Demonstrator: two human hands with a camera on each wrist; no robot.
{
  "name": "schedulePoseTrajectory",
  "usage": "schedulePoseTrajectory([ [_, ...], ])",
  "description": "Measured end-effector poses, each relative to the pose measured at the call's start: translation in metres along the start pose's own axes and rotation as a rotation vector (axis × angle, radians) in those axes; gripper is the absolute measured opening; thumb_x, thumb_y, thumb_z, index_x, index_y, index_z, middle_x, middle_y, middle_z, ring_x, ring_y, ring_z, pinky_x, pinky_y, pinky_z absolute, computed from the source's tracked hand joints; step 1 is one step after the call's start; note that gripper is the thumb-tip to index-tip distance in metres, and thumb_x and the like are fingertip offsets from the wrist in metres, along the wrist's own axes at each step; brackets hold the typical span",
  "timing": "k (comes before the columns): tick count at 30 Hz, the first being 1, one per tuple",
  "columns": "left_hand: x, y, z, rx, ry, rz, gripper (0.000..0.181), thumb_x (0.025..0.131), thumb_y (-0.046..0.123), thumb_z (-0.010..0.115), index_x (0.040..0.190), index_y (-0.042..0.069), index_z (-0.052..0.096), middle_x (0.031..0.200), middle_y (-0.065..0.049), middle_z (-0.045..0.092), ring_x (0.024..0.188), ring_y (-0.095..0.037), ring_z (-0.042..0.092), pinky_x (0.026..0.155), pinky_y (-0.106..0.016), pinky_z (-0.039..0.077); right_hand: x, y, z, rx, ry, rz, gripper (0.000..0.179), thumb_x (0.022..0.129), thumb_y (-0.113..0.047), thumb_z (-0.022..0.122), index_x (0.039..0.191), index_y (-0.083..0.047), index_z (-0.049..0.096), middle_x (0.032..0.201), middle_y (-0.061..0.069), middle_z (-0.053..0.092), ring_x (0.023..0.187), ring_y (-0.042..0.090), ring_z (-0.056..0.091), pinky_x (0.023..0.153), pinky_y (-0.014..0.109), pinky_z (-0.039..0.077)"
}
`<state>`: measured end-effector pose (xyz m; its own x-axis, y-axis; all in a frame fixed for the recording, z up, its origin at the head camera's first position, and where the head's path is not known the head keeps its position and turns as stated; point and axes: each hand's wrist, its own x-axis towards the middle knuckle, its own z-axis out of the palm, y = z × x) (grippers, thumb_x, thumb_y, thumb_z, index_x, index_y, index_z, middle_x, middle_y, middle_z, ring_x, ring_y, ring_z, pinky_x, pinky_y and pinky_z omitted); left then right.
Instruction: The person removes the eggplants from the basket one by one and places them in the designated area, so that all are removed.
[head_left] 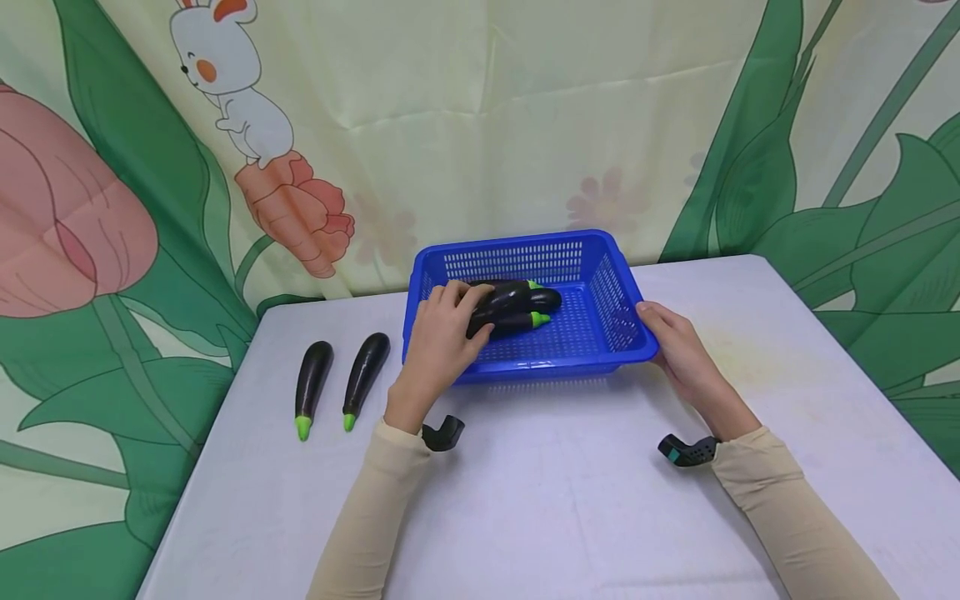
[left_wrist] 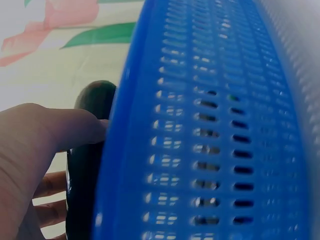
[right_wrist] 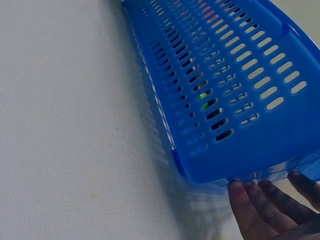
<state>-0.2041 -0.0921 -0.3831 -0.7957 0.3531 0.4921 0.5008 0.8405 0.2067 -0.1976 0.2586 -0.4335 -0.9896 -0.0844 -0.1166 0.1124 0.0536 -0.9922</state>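
My left hand [head_left: 441, 335] reaches over the left end of a blue perforated plastic basket [head_left: 588, 321] and grips a glossy dark eggplant [head_left: 501, 302] inside it. In the left wrist view, thumb and fingers lie on either side of that eggplant [left_wrist: 82, 175], close by the basket wall [left_wrist: 200, 150]. More eggplants with green stem ends lie around it, partly hidden by the hand. My right hand [head_left: 684, 354] holds the basket's right end, thumb at the rim; the right wrist view shows the fingers [right_wrist: 245, 205] against its outside wall. The basket looks slightly tilted.
Two more eggplants, one [head_left: 313, 387] further left and one [head_left: 366, 379] nearer the basket, lie on the white-covered table [head_left: 540, 508]. Behind the table hangs a curtain [head_left: 480, 125] printed with flowers, leaves and a rabbit.
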Motion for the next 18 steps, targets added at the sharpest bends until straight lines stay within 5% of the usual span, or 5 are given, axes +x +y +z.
schedulePoseTrajectory([
  [11,-0.008,-0.021,-0.023,-0.078,0.083,-0.131,0.051,0.094,0.025,0.078,0.141,0.014,0.062,0.122,-0.013,0.065,0.111,-0.034,0.061,0.087,-0.051,0.052,0.000,0.000,-0.001,-0.010,-0.003,0.011,0.079,0.106,-0.057,0.047,0.162,-0.003,0.032,0.117,-0.012,0.068,0.096,0.002,0.072,0.081,0.019,0.060],
  [18,-0.015,-0.034,-0.035,-0.249,0.082,-0.236,0.050,0.096,0.027,0.076,0.142,0.015,0.062,0.122,-0.015,0.064,0.108,-0.032,0.059,0.087,-0.049,0.052,0.000,-0.001,-0.001,-0.001,-0.002,0.014,0.080,0.106,-0.057,0.047,0.162,-0.003,0.032,0.119,-0.011,0.067,0.098,0.003,0.072,0.082,0.019,0.060],
])
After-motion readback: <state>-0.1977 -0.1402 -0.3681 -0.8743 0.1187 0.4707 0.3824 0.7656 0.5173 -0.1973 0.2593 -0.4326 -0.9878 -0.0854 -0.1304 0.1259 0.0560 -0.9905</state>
